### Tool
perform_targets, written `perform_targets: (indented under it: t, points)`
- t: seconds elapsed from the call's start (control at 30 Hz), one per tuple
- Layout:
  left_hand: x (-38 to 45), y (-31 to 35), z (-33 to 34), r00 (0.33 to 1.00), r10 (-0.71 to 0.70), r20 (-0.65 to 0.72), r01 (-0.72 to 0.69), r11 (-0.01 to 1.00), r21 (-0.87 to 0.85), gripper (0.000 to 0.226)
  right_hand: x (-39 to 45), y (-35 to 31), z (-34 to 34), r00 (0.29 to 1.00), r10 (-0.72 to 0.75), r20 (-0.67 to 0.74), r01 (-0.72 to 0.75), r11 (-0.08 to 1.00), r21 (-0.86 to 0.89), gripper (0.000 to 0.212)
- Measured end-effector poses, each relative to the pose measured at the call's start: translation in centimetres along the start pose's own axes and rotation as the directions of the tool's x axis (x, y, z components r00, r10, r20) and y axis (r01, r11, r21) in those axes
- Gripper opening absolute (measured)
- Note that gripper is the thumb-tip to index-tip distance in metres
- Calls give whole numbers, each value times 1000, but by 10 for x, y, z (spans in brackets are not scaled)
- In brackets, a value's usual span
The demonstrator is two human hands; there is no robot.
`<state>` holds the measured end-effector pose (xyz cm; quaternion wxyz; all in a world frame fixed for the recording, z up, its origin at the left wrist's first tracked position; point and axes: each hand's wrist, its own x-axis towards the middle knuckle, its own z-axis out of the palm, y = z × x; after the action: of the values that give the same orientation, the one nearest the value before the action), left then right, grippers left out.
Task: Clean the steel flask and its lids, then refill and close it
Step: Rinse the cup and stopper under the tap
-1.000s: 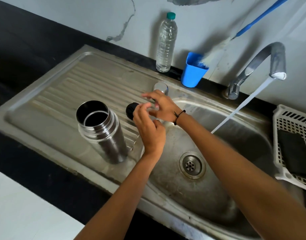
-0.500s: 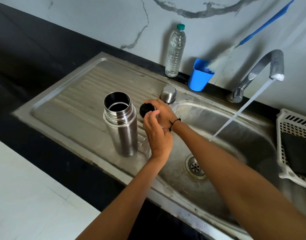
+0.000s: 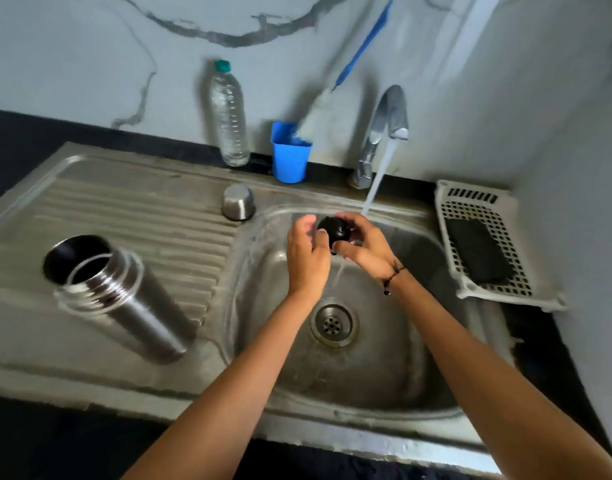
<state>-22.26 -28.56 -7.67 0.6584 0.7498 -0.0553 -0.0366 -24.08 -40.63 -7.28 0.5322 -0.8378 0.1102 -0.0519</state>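
Head view: mid-wash. Right hand [image 3: 365, 245] and left hand [image 3: 306, 252], fingers curled round small round black inner lid [image 3: 334, 230], rinsing under tap stream [image 3: 377, 178] above sink basin [image 3: 384, 375]. Open cylindrical steel flask [image 3: 124, 299] upright at left on draining surface [image 3: 142, 216]; steel cup lid [image 3: 238, 201] inverted farther back. Refilling, closing probably remaining.

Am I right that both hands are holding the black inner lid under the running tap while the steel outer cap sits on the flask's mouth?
Not quite. The head view shows the steel outer cap standing on the drainboard, apart from the flask, whose mouth is open. The rest holds: the left hand and right hand hold the black inner lid under the running tap.
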Motion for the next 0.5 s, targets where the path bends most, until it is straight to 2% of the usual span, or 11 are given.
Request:
perform_targets:
  t: [0.1,0.27,0.4,0.5]
  points:
    - [13,8,26,977,-108,182,109,994,4,34,0,11,-19,995,44,-93,-49,998,-46,50]
    - [35,16,51,932,-159,325,152,987,47,31,5,24,-33,974,79,-213,-84,996,-17,48]
    - [54,9,65,882,-319,346,345,938,-15,22,12,27,-29,975,0,-221,-38,985,-168,56]
    - [71,4,68,833,-442,334,490,868,-75,25,15,29,-24,976,-67,-208,13,969,-249,59]
